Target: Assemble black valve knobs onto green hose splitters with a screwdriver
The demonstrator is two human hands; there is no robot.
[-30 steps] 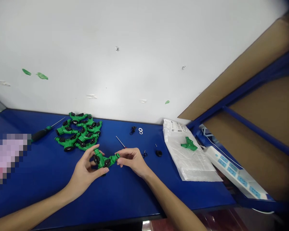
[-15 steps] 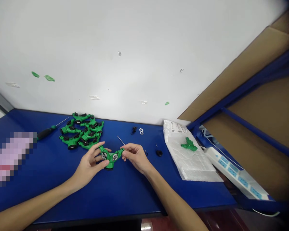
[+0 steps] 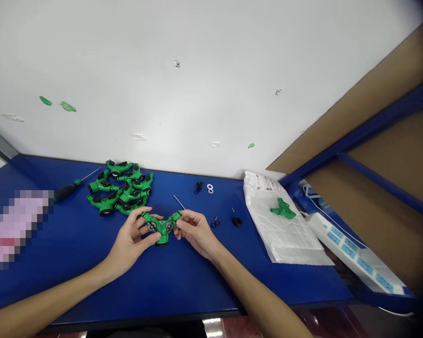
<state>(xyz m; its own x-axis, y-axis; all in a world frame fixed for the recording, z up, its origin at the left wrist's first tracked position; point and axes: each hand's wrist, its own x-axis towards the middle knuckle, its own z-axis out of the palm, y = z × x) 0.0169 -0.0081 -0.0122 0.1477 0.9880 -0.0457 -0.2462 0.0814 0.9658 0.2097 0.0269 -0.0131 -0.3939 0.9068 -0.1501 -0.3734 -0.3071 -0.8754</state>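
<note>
A green Y-shaped hose splitter (image 3: pixel 162 238) with a grey-faced knob on each branch is held up between both hands. My left hand (image 3: pixel 132 241) grips its left side, thumb on the body and fingers behind the left branch. With thumb and fingertips, my right hand (image 3: pixel 193 230) pinches the end of the right branch. A thin metal rod (image 3: pixel 179 203) sticks out behind my right hand, its other end hidden. Behind my left hand lies a pile of green hose splitters (image 3: pixel 127 190) with black knobs.
A screwdriver (image 3: pixel 68 190) lies at left. Small black parts (image 3: pixel 198 188), white rings (image 3: pixel 210 188), black rings (image 3: pixel 215 223) and a black round piece (image 3: pixel 237 221) lie behind and right of my hands. A white plastic bag (image 3: pixel 278 239) carries another green splitter (image 3: pixel 284 210), beside a power strip (image 3: pixel 356 258).
The splitter has tilted slightly in my hands, and its knobs face a little differently. Both hands keep their hold. The view has shifted slightly, showing the black rings by my right hand more fully.
</note>
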